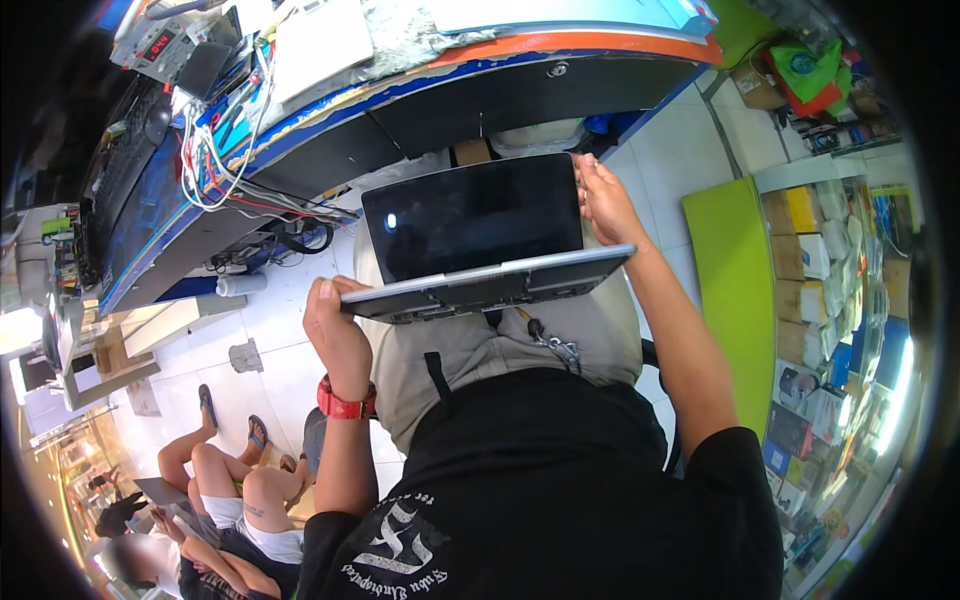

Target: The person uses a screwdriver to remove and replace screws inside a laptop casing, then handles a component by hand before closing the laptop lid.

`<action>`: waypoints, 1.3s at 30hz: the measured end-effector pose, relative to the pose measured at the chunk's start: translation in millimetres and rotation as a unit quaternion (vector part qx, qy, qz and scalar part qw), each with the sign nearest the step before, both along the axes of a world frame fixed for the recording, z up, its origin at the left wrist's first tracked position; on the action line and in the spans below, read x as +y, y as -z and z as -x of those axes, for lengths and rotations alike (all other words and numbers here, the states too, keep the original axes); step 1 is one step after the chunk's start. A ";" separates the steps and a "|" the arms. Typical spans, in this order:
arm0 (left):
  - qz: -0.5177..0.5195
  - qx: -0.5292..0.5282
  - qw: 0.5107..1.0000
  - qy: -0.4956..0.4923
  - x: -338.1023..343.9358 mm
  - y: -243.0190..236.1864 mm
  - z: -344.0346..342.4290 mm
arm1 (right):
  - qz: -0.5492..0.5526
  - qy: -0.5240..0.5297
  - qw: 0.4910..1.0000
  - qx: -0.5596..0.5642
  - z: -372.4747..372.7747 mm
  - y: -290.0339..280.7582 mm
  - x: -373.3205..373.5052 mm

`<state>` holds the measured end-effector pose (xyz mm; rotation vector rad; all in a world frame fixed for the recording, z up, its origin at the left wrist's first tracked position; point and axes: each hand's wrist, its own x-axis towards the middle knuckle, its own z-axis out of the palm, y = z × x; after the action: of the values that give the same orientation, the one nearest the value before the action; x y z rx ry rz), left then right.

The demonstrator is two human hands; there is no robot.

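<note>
An open laptop [480, 222] is held over my lap, its dark screen facing me and showing one bright reflection. Its base [465, 292] is tipped up, and inner parts seem to show on the side toward my body. My left hand [338, 335] is closed on the left edge of the base, thumb on top. At the right edge of the screen, my right hand [605, 200] grips the lid with its fingers partly behind it. A red watch [347, 400] is around my left wrist.
Ahead stands a workbench [430, 115] with dark drawers. Cables [215, 165] hang off its left part, near a mouse [157, 128] and a device with a red display [160, 48]. On the right are a green panel [730, 290] and a glass case of boxes. Someone sits at lower left.
</note>
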<state>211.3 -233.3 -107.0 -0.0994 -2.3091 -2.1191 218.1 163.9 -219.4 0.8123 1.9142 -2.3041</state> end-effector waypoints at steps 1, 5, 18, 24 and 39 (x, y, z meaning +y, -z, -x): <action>-0.002 0.005 1.000 0.004 -1.4 -0.3 -5.3 | -0.014 0.014 1.000 0.018 -4.3 -2.7 -6.0; -0.047 0.065 0.997 0.003 -11.0 12.9 -39.5 | 0.037 0.020 0.997 0.060 -32.3 -48.6 -28.8; 0.003 0.099 0.995 -0.031 9.5 12.4 -30.8 | -0.036 -0.116 0.980 0.156 -138.2 -100.7 -18.9; -0.033 0.048 0.998 -0.016 -0.3 11.4 -26.2 | -0.090 -0.126 0.962 0.224 -146.3 -108.1 -34.8; 0.023 0.020 0.998 -0.061 0.2 11.7 -3.2 | -0.159 -0.002 0.974 0.160 -129.4 -86.4 -37.3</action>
<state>214.5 -233.0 -118.7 -0.0025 -2.2789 -1.9901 347.5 126.6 -133.0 0.4705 2.4609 -2.2719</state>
